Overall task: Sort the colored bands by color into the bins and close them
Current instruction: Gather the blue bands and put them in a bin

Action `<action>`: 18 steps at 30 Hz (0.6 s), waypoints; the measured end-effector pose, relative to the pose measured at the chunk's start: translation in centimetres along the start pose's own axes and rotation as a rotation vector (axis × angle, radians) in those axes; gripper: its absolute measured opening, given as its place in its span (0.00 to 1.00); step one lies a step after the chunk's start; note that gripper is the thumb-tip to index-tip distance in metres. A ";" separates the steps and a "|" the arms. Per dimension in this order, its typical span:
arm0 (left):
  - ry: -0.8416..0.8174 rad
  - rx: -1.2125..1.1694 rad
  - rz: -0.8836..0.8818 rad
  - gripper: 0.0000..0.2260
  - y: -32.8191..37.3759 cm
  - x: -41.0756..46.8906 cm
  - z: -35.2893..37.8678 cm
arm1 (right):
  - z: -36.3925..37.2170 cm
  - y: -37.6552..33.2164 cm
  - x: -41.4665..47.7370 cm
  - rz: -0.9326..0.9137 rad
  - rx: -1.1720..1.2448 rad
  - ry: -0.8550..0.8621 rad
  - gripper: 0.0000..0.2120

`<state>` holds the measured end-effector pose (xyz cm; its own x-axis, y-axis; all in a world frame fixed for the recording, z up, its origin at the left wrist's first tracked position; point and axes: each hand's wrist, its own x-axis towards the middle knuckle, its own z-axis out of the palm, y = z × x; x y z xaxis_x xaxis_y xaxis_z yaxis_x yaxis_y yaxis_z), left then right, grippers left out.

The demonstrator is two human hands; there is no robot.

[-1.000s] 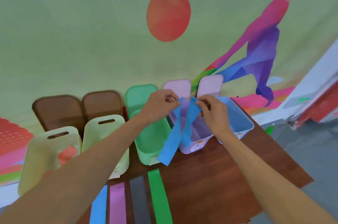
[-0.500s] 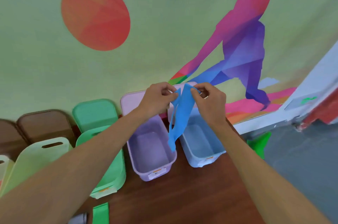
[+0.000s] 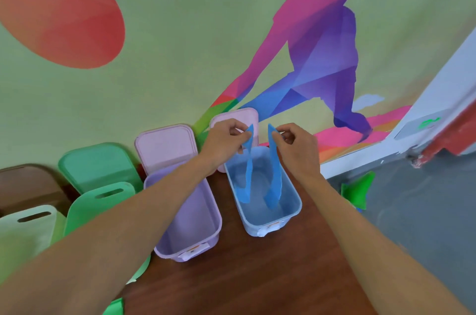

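Observation:
My left hand (image 3: 226,139) pinches the top of one blue band (image 3: 246,180). My right hand (image 3: 296,144) pinches the top of a second blue band (image 3: 275,180). Both bands hang straight down into the open blue bin (image 3: 292,214) on the brown table (image 3: 257,276), their lower ends near its floor. A pale lilac lid (image 3: 233,115) leans against the wall behind that bin. Left of it stands an open purple bin (image 3: 195,211) with its lid (image 3: 166,146) leaning behind it.
Further left are a green bin (image 3: 103,201) with its lid (image 3: 95,162), a pale bin (image 3: 28,224) and a brown lid (image 3: 20,180). A green band end (image 3: 114,308) shows at the bottom edge. The table's right edge drops to a grey floor with a green object (image 3: 358,188).
The view swung right along the bins. My hands carried the blue bands from over the purple bin to the blue bin, drew apart and lowered the bands into it.

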<state>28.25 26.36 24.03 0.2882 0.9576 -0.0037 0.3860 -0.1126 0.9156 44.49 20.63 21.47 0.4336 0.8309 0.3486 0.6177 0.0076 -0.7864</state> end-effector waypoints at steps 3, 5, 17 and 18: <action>-0.004 0.034 -0.062 0.03 -1.9 0.5 1.6 | 1.0 3.1 -0.3 0.103 -0.064 -0.111 0.05; -0.034 0.068 -0.098 0.03 -3.3 0.8 2.4 | 1.7 4.8 -0.7 0.164 -0.074 -0.169 0.06; -0.320 0.583 -0.105 0.09 -10.1 -3.4 -0.3 | 4.4 5.4 -5.5 0.211 -0.422 -0.612 0.10; -0.324 0.680 -0.055 0.10 -10.5 -4.2 -1.4 | 4.9 4.8 -6.1 0.181 -0.469 -0.646 0.11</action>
<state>21.78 23.91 15.04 0.4555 0.8526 -0.2560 0.8328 -0.3064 0.4611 41.58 18.31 13.04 0.1775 0.9548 -0.2382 0.8469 -0.2715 -0.4572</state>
